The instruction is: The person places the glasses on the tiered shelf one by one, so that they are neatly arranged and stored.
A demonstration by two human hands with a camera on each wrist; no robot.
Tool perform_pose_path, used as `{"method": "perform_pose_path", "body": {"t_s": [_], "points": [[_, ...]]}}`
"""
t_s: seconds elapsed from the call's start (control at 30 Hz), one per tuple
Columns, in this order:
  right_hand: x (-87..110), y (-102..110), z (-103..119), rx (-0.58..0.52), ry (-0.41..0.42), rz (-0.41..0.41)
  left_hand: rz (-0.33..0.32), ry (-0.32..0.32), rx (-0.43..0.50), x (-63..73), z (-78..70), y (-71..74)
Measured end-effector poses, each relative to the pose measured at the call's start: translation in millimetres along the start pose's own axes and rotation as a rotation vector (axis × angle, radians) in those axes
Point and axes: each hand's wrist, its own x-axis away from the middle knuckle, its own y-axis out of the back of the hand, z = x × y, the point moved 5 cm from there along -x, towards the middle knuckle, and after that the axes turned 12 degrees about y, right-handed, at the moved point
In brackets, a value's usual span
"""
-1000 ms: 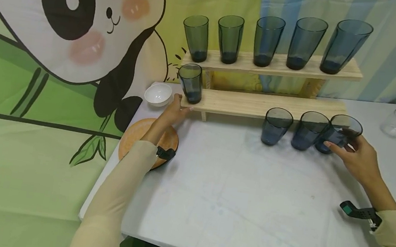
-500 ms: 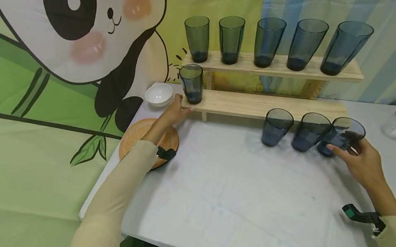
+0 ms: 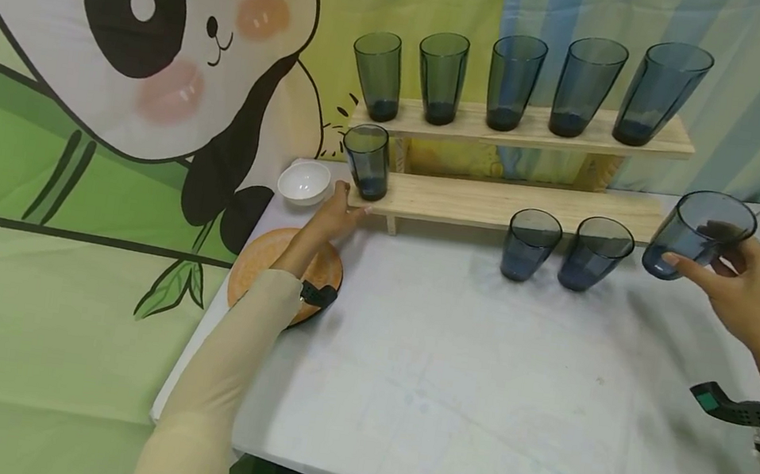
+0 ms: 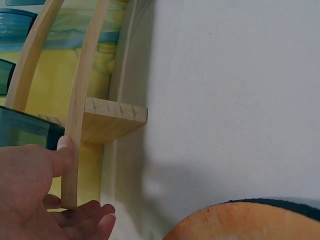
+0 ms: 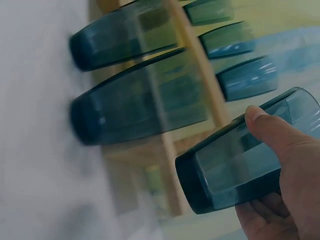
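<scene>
My right hand (image 3: 750, 298) holds a blue-tinted drinking glass (image 3: 693, 238) off the table, just past the right end of the lower shelf. In the right wrist view the thumb lies along one side of that glass (image 5: 235, 160), fingers round the other. My left hand (image 3: 335, 215) grips the left end of the two-tier wooden shelf (image 3: 457, 199); in the left wrist view its thumb (image 4: 64, 145) is on top of the board, fingers below. One glass (image 3: 367, 162) stands there on the lower tier. Two more glasses, one left (image 3: 530, 245) and one right (image 3: 595, 255), stand on the table before the shelf.
Several matching glasses (image 3: 516, 83) line the upper tier. A white bowl (image 3: 304, 182) sits left of the shelf, with an orange round plate (image 3: 262, 254) under my left forearm. The white-covered table (image 3: 444, 406) stretches in front. A panda-print cloth (image 3: 241, 90) hangs behind.
My right hand has lifted the rightmost of the table glasses and carried it up and to the right. The left hand stays at the shelf end.
</scene>
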Motion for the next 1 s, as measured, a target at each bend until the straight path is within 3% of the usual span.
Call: {"method": "perform_pose_path", "body": {"t_s": [0.23, 0.4, 0.73, 1.0], "points": [[-19.5, 23.1, 42.6, -0.026, 0.06, -0.074, -0.002, -0.003, -0.015, 1.4, -1.2, 2.6], [-35.3, 21.1, 81.3, -0.1, 0.085, -0.066, -0.006, 0.006, -0.012, 1.2, 0.8, 3.8], [-58.9, -26.9, 153.9, -0.341, 0.163, 0.048, -0.005, -0.015, 0.001, 2.9, -0.4, 1.3], [-59.9, -76.2, 211.7, -0.466, 0.221, 0.145, -0.004, -0.018, 0.009, 3.8, -1.8, 0.1]]}}
